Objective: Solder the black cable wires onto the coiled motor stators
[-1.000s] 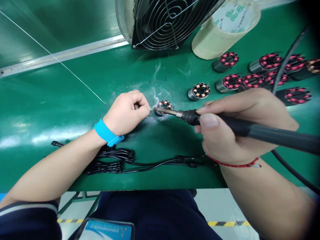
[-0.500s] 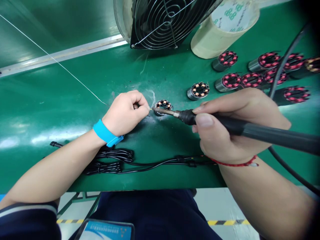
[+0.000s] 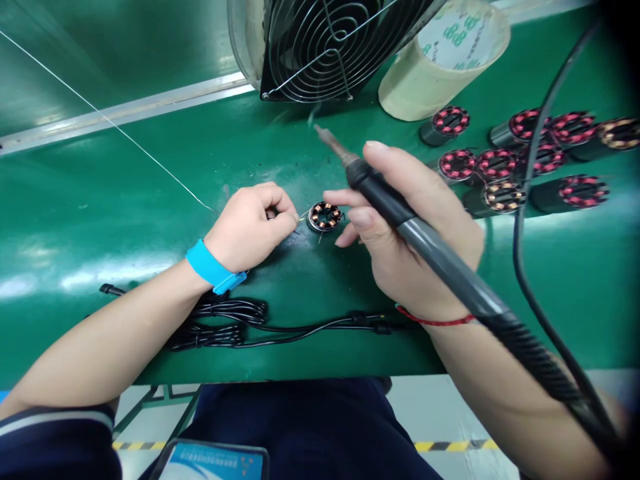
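My left hand (image 3: 257, 220) is closed in a pinch on a thin wire (image 3: 303, 217), whose yellowish end shows past the fingertips beside a small motor stator (image 3: 325, 217). This stator has copper windings in a ring and lies on the green bench. A white strand (image 3: 150, 157), like solder wire, runs from the upper left to behind that hand. In my right hand (image 3: 415, 247) is a soldering iron (image 3: 430, 240), its tip raised above and beyond the stator with a wisp of smoke. The fingers of that hand extend near the stator's right side.
Several stators with red windings (image 3: 497, 163) stand at the right, with a copper one (image 3: 504, 197) among them. A fan (image 3: 340, 50) and a cream tub (image 3: 420, 83) are at the back. Bundled black cables (image 3: 220, 323) lie near the front edge. The iron's cord (image 3: 525, 267) hangs at right.
The soldering iron's tip has lifted off the wire beside the stator and swung up toward the fan. My right hand has moved left and rotated; my left hand stays in place.
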`<state>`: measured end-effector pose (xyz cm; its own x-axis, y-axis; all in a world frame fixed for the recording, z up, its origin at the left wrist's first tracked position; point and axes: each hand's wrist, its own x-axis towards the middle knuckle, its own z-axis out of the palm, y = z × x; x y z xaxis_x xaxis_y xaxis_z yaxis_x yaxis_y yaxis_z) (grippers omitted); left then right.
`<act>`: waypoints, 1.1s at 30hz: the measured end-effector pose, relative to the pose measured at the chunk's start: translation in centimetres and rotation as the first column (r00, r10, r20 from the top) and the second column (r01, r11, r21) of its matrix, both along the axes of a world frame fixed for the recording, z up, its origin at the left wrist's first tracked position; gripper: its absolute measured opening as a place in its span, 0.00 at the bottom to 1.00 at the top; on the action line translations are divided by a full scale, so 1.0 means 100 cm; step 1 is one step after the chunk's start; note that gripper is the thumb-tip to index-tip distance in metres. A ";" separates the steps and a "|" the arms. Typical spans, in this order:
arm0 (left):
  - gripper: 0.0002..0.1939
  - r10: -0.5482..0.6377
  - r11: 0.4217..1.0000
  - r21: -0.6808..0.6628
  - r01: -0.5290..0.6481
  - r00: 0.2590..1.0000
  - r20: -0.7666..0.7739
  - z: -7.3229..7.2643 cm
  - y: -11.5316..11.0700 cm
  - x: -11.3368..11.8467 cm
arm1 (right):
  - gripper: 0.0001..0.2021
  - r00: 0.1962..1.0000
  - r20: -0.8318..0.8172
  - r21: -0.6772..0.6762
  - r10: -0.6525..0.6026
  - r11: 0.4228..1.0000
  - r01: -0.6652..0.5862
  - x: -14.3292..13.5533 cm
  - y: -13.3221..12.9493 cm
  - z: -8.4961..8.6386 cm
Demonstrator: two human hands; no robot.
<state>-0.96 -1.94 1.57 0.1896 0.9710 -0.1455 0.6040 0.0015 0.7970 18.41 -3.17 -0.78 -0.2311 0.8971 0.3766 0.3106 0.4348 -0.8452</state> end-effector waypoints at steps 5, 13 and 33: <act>0.06 -0.001 1.000 -0.002 0.001 1.000 0.004 0.000 0.001 0.000 | 0.15 0.993 0.095 0.045 0.065 0.997 -0.070 -0.006 0.007 -0.005; 0.05 0.007 1.000 0.011 -0.008 0.999 0.049 -0.003 0.002 -0.002 | 0.19 0.972 0.212 0.138 0.104 0.981 -0.135 -0.018 0.019 -0.018; 0.04 0.036 0.999 -0.018 -0.032 0.956 0.292 -0.015 0.003 -0.004 | 0.23 0.979 0.192 0.238 0.069 0.965 -0.115 -0.018 0.014 -0.019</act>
<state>-1.35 -1.61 0.04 0.1927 0.9760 -0.1016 0.3442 0.0297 0.9384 16.64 -1.78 -2.71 -0.3927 0.7534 0.5275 0.3965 0.6562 -0.6420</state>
